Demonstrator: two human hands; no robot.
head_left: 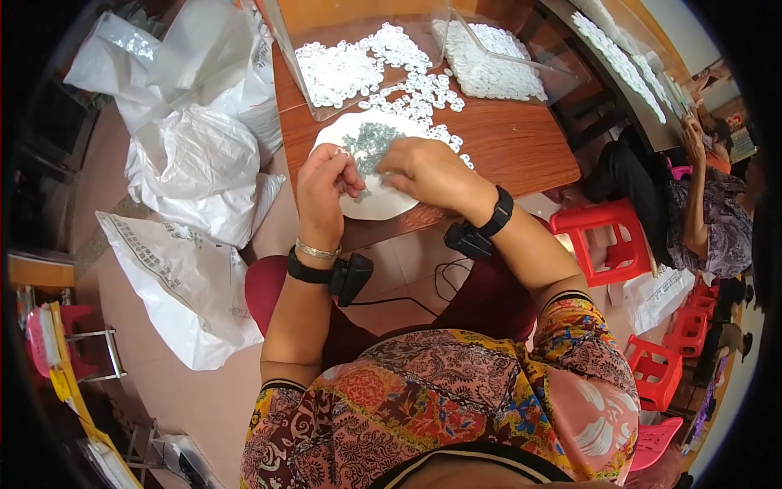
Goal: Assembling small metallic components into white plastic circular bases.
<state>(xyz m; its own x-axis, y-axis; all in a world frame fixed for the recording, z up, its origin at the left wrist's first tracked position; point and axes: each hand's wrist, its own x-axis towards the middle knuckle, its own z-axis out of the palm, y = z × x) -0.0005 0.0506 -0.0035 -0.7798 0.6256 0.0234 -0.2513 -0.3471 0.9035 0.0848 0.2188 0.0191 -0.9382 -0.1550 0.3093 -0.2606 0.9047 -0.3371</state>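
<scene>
My left hand (pixel 324 186) is closed, with a small white piece (pixel 343 152) showing between thumb and forefinger. Opposite it, my right hand (pixel 436 173) has its fingers curled and pressed together over the edge of a grey pile; whatever they pinch is hidden. The pile of small grey, metal-looking parts (pixel 368 140) lies on a round white sheet or plate (pixel 384 209) at the table's near edge. Just beyond it, many small white oval pieces with holes (pixel 405 99) are scattered across the brown wooden table (pixel 521 147).
Behind the loose pieces stand clear-walled trays with a heap of white pieces (pixel 338 72) and a denser stack (pixel 493 65). Large white sacks (pixel 195 163) crowd the floor at left. A red stool (pixel 603 240) and a seated person (pixel 705 204) are at right.
</scene>
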